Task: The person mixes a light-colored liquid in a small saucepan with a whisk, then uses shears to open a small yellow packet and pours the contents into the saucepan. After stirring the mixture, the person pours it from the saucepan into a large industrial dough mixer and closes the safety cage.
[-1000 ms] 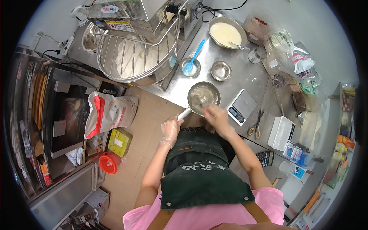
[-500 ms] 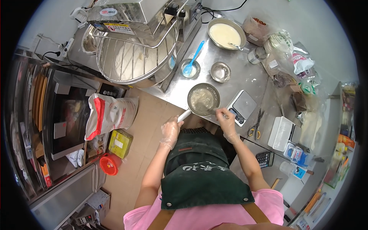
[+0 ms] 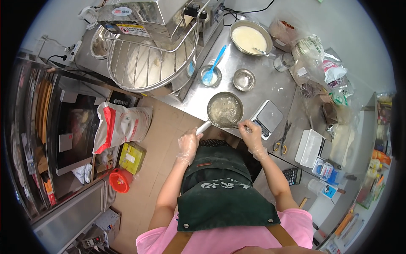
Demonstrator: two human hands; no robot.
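Observation:
My left hand [image 3: 188, 145], in a clear plastic glove, is closed round the white handle of a small metal saucepan [image 3: 213, 99]. The pan sits at the counter's front edge, with cloudy, pale, bubbly liquid [image 3: 224, 109] inside. My right hand [image 3: 252, 137], gloved too, pinches the handle of a thin metal whisk [image 3: 229, 123] whose head dips into the near right side of the liquid; its shape is partly blurred. Beyond the pan stand a small bowl [image 3: 203, 82] holding a blue spatula [image 3: 216, 65] and another small metal bowl [image 3: 244, 80]. To the right lies a digital scale [image 3: 270, 115].
A large mixer [image 3: 152, 63] with a wire guard stands at the far left. A wide bowl of creamy liquid [image 3: 249, 39], plastic bags [image 3: 311, 51], scissors [image 3: 281, 139] and a white tray [image 3: 308, 146] occupy the counter. On the floor are a sack [image 3: 127, 127] and red bucket [image 3: 120, 181].
My right hand has shifted slightly, and the whisk has moved left within the pan, stirring the liquid's surface. My left hand keeps its hold on the saucepan handle.

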